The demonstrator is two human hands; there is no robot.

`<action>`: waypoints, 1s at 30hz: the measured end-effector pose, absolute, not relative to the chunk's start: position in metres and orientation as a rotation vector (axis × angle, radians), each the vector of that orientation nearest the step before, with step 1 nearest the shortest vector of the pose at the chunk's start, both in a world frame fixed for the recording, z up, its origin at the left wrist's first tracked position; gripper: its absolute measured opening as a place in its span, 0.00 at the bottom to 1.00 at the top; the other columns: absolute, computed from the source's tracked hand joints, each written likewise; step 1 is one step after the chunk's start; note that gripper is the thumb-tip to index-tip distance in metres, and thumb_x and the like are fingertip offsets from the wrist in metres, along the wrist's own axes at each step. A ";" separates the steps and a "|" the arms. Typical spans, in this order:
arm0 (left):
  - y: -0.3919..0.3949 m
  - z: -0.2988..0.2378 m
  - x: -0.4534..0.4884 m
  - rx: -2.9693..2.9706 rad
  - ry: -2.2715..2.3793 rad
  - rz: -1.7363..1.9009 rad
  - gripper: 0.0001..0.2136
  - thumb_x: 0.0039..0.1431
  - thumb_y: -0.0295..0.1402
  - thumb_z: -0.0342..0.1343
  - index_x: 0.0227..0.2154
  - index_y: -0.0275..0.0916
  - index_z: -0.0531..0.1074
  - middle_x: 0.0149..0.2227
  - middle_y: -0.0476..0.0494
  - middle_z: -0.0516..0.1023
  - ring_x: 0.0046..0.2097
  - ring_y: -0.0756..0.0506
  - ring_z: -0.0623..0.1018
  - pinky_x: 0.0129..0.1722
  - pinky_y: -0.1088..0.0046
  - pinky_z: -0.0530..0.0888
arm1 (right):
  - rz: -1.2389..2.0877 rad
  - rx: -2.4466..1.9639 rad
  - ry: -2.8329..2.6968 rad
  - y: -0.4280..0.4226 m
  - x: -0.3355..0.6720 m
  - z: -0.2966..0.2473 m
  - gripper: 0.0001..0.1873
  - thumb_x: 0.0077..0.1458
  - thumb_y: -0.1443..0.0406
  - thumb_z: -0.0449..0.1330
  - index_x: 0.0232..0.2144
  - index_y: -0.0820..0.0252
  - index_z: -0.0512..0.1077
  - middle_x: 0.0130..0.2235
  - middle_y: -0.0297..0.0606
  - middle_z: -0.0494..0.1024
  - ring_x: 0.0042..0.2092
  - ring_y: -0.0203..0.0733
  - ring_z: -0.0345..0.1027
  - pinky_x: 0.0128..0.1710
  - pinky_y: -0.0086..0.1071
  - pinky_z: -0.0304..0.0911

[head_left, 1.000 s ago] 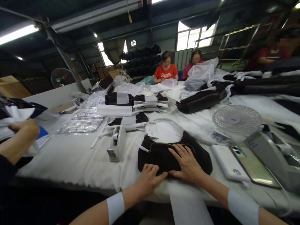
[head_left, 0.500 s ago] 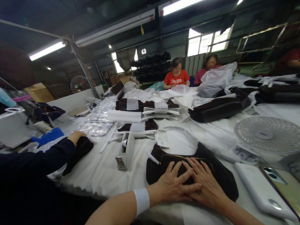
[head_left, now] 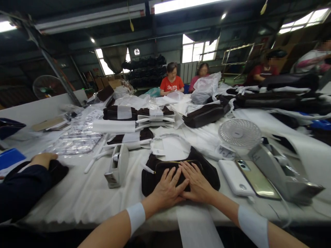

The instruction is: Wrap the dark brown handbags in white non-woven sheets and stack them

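Observation:
A black bag with a gold zip lies flat on the white-covered table in front of me. My left hand rests on its front with fingers spread. Beside it, my right hand lies flat on the bag, the two hands touching near the thumbs. White wrap covers the bag's zip pull at the left, and a clear strap loop with a white tag lies behind the bag. A strip of white paper hangs over the table edge below my hands.
Left of the bag stands a tape dispenser; another tape dispenser is at the right. A white power bank, a phone and a small fan lie nearby. A co-worker's sleeved arm reaches in at left.
The view has swung to the right, bringing the right tape dispenser and more of the table into sight. Both hands stay on the bag, with less overlap between them.

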State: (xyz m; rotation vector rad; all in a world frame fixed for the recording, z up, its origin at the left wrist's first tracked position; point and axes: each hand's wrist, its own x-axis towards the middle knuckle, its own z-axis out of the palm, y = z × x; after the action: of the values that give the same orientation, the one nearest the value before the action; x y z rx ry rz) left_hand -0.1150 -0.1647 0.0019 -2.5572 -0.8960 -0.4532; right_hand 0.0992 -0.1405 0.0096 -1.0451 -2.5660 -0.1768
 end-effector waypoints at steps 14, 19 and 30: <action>-0.169 0.006 -0.113 -2.640 -1.076 -0.484 0.33 0.60 0.51 0.55 0.64 0.65 0.48 0.71 0.37 0.41 0.65 0.27 0.56 0.58 0.43 0.58 | -0.179 -1.026 -2.372 -0.233 0.130 0.009 0.13 0.60 0.63 0.56 0.45 0.59 0.75 0.45 0.46 0.79 0.47 0.47 0.71 0.48 0.43 0.64; -0.169 0.010 -0.112 -2.693 -1.022 -0.435 0.42 0.50 0.62 0.56 0.65 0.65 0.44 0.71 0.33 0.37 0.65 0.22 0.54 0.57 0.38 0.57 | -0.123 -1.010 -2.659 -0.297 0.135 -0.030 0.51 0.42 0.41 0.65 0.64 0.54 0.60 0.65 0.55 0.59 0.63 0.70 0.54 0.58 0.64 0.49; -0.160 0.019 -0.110 -2.668 -1.042 -0.307 0.43 0.55 0.50 0.60 0.66 0.64 0.38 0.70 0.31 0.42 0.64 0.23 0.58 0.55 0.39 0.61 | -0.208 -0.824 -2.542 -0.296 0.132 -0.057 0.38 0.42 0.75 0.51 0.59 0.62 0.67 0.58 0.50 0.71 0.64 0.55 0.58 0.66 0.61 0.38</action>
State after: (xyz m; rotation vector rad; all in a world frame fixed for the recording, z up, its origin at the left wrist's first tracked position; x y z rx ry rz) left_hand -0.1097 -0.1600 0.0191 -2.6681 -1.0425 -0.3067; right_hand 0.1323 -0.2958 -0.0574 -0.8236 -2.5423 -0.2079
